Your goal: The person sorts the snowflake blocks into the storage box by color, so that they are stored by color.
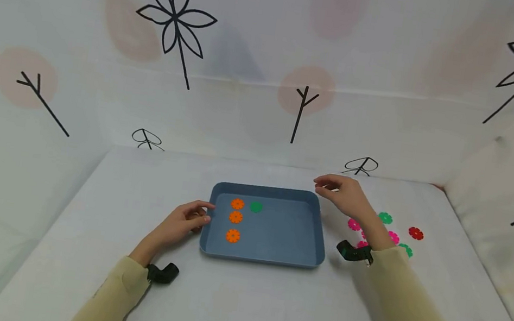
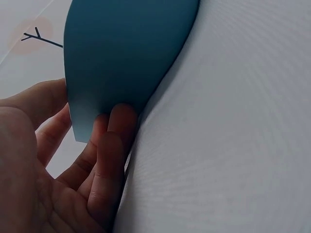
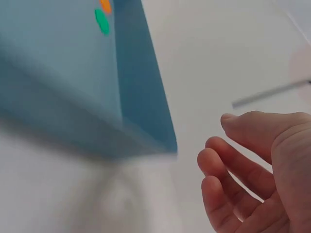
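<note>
A blue-grey rectangular tray [image 1: 270, 239] has three orange flower-shaped discs [image 1: 236, 217] in a column near its left side. One green disc [image 1: 256, 207] lies beside the top orange one. My left hand [image 1: 184, 221] holds the tray's left wall; in the left wrist view fingertips [image 2: 122, 119] press its outer face, while another finger passes behind the wall's edge. Over the tray's far right corner is my right hand [image 1: 338, 191], its fingers loosely bent with nothing between them. The right wrist view shows those fingers [image 3: 214, 160] apart from the tray's corner.
Loose pink, green and red discs lie on the white-covered table right of the tray, among them a red disc [image 1: 416, 233] and a green disc [image 1: 385, 218]. My right forearm partly covers this group. A patterned cloth [image 1: 243, 120] hangs behind the table.
</note>
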`<state>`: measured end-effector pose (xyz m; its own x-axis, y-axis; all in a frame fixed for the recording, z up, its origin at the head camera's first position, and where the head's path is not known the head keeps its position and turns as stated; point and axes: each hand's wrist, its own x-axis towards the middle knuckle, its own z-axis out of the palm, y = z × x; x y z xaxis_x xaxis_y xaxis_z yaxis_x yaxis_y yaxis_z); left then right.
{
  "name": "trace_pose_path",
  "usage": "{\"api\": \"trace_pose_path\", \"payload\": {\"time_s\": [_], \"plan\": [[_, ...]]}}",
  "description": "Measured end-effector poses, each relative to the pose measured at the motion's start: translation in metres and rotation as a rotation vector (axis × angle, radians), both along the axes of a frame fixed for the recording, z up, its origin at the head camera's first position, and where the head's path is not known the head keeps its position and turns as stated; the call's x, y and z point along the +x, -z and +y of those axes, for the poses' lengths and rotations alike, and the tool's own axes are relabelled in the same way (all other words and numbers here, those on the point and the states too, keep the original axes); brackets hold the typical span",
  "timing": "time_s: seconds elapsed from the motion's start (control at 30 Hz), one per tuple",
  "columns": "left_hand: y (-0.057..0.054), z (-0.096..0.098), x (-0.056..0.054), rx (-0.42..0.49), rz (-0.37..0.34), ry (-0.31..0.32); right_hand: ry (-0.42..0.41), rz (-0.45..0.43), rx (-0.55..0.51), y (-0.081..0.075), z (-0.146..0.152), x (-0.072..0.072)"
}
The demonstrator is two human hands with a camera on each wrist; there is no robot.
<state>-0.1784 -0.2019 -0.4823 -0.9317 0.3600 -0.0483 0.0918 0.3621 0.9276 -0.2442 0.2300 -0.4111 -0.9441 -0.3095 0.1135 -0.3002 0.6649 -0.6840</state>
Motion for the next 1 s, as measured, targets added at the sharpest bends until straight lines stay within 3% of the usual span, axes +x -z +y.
{"api": "trace_pose_path", "payload": {"time_s": [0.27, 0.57, 0.8, 1.0], "plan": [[-0.002, 0.0, 0.001, 0.005, 0.016, 0.004, 0.115, -0.07, 0.035, 0.004, 0.065, 0.013], [-0.002, -0.001, 0.002, -0.004, 0.022, 0.01, 0.268, -0.136, 0.095, 0.023, 0.13, 0.032], [0.0, 0.0, 0.001, 0.0, 0.017, 0.004, 0.294, -0.208, 0.117, 0.04, 0.152, 0.034], [0.0, -0.001, 0.002, 0.005, 0.021, 0.013, 0.288, -0.252, 0.141, 0.044, 0.151, 0.03]]}}
